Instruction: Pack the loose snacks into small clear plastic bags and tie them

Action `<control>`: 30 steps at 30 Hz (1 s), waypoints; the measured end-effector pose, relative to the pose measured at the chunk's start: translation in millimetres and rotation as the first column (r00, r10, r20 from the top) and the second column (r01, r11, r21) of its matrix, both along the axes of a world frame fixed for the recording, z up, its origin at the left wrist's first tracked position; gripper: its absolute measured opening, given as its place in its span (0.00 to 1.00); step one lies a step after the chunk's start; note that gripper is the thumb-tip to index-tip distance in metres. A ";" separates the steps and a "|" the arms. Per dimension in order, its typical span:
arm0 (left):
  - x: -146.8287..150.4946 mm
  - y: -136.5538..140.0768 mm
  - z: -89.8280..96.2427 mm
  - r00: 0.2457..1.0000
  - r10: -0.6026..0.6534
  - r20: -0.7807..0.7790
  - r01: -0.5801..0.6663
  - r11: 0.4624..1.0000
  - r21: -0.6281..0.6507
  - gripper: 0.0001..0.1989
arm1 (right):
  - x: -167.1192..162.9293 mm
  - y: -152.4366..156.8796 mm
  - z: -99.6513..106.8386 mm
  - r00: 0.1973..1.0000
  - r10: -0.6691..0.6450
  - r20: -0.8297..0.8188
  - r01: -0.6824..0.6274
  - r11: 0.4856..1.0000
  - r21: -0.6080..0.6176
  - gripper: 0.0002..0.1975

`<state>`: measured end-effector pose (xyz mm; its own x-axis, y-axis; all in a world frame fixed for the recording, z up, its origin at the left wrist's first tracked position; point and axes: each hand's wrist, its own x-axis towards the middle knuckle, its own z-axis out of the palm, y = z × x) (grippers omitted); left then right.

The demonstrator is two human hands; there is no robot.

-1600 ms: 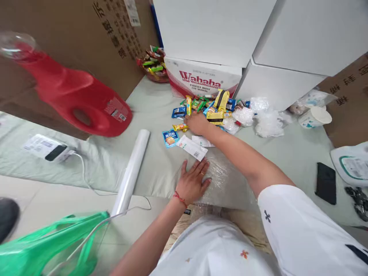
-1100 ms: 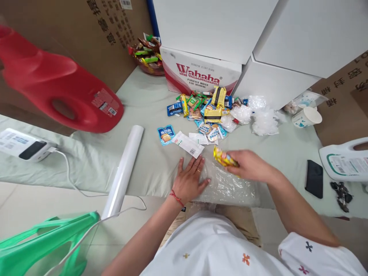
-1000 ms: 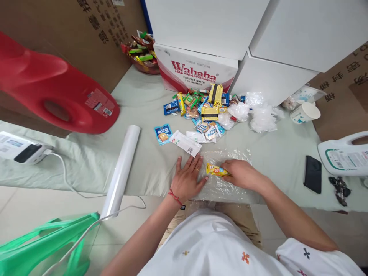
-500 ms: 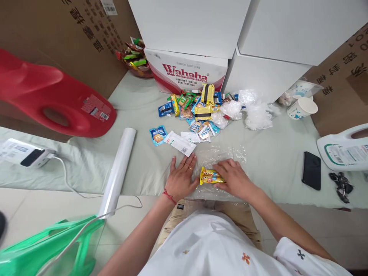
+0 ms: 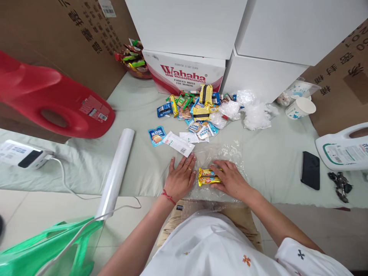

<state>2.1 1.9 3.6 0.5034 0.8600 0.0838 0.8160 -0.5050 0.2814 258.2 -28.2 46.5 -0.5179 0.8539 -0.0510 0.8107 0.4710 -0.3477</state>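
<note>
Two yellow snack packets [image 5: 209, 176] lie side by side on a sheet of clear plastic film [image 5: 227, 151] near the table's front edge. My right hand [image 5: 230, 178] is curved over their right end, thumb on the near side and fingers on the far side, gripping them. To their left, my left hand [image 5: 180, 177] lies flat, palm down, with its fingers stretched out by the film's left edge. Just beyond its fingertips is a white sachet [image 5: 178, 144], and a blue snack packet [image 5: 156, 136] lies beside that.
A pile of small wrapped snacks [image 5: 198, 109] sits before the Wahaba-style water carton [image 5: 184, 73]. Crumpled clear plastic [image 5: 257, 115] and a paper cup [image 5: 300, 108] are further right. A white roll [image 5: 116, 172] overhangs the front edge at left. A phone [image 5: 310, 170] lies at right.
My left thumb has drawn in, away from the yellow packets. My right hand and the packets have shifted very slightly left. The view has also moved a little.
</note>
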 end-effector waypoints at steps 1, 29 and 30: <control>0.3 0.0 0.1 1.000 0.000 0.002 0.000 1.000 -0.001 0.28 | 2.7 6.6 5.9 0.999 -0.002 -0.042 0.002 1.000 -0.004 0.32; -0.3 0.2 -1.0 1.000 0.016 0.024 -0.015 1.000 -0.012 0.28 | -1.4 286.0 38.7 0.856 -0.349 0.380 0.277 0.932 0.233 0.16; -0.2 0.2 -1.4 1.000 0.018 0.026 -0.018 1.000 -0.013 0.28 | -3.1 287.1 37.3 0.854 -0.352 0.383 0.276 0.931 0.239 0.17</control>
